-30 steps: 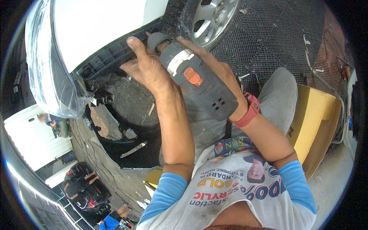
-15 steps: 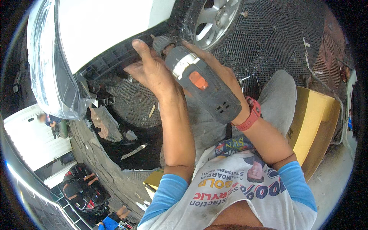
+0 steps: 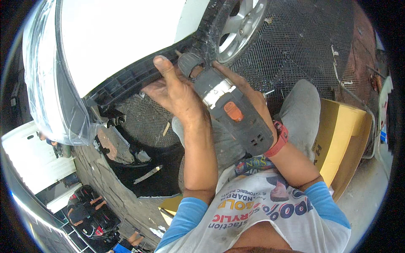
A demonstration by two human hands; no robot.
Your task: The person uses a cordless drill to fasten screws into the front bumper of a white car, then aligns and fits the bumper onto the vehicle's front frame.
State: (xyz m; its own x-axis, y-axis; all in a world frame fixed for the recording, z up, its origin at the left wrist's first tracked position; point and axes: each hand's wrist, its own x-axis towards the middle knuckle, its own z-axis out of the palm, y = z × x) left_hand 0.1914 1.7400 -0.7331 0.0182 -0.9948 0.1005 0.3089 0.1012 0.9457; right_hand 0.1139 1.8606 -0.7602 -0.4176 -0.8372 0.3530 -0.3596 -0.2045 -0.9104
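A cordless drill (image 3: 249, 126), dark grey with a silver collar and an orange switch, is in my right hand (image 3: 255, 99). That hand wraps the drill's far side, so the handle and most of its fingers are hidden. The black chuck (image 3: 190, 64), a short bit at its tip, points at the dark lower edge (image 3: 135, 76) of a white car panel (image 3: 126, 33). My left hand (image 3: 185, 101) is beside the chuck, palm up, thumb raised and fingers spread. I cannot tell whether it touches the chuck.
A silver-spoked wheel (image 3: 242, 31) stands just beyond the drill. Clear plastic film (image 3: 42, 71) covers the car's left end. A yellow-brown cardboard box (image 3: 337, 139) lies at my right. A curved black part (image 3: 130, 179) rests on the floor at left. Black grid matting (image 3: 295, 46) spreads beyond the wheel.
The drill and both hands sit slightly lower and further right in view. The car panel and wheel have also shifted slightly in the picture. My grip on the drill looks the same.
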